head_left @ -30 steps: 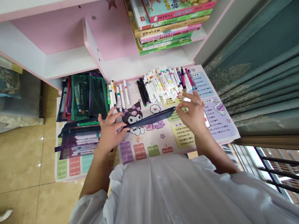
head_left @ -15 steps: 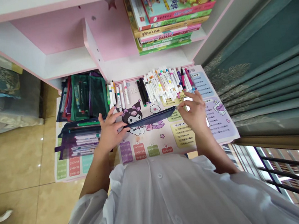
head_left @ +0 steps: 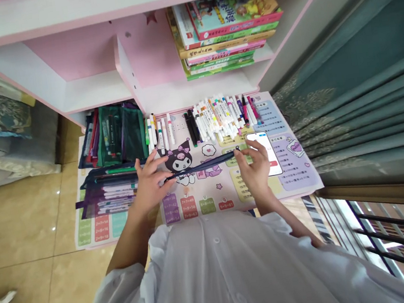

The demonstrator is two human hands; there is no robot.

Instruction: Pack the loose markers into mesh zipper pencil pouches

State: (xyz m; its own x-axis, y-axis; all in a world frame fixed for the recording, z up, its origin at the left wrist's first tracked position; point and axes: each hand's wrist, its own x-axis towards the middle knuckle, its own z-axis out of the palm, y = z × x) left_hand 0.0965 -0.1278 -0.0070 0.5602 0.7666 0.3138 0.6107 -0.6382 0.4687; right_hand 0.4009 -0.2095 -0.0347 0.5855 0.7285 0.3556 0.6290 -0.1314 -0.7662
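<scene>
A dark blue zip pouch [head_left: 204,165], seen nearly edge-on as a thin band, stretches between my hands above the printed desk mat [head_left: 194,202]. My left hand [head_left: 151,179] grips its left end, with the fingers partly spread. At the other end my right hand [head_left: 252,164] pinches the corner between thumb and fingers. Beneath and beside my left hand lies a purple mesh pouch [head_left: 91,197] with white markers inside. A phone [head_left: 270,154] with a lit screen rests by my right hand, which partly covers it.
Behind my hands lie a heap of white markers [head_left: 220,118], black markers [head_left: 191,128] and a smaller marker group [head_left: 161,129]. Filled mesh pouches [head_left: 113,134] sit at the back left. Stacked books [head_left: 228,42] fill part of the pink-and-white shelf [head_left: 95,88]. A curtain [head_left: 358,89] hangs at right.
My right hand has shifted left and slightly down along the pouch's top edge, uncovering more of the phone. The pouch now looks thinner and more edge-on. The view has tilted slightly.
</scene>
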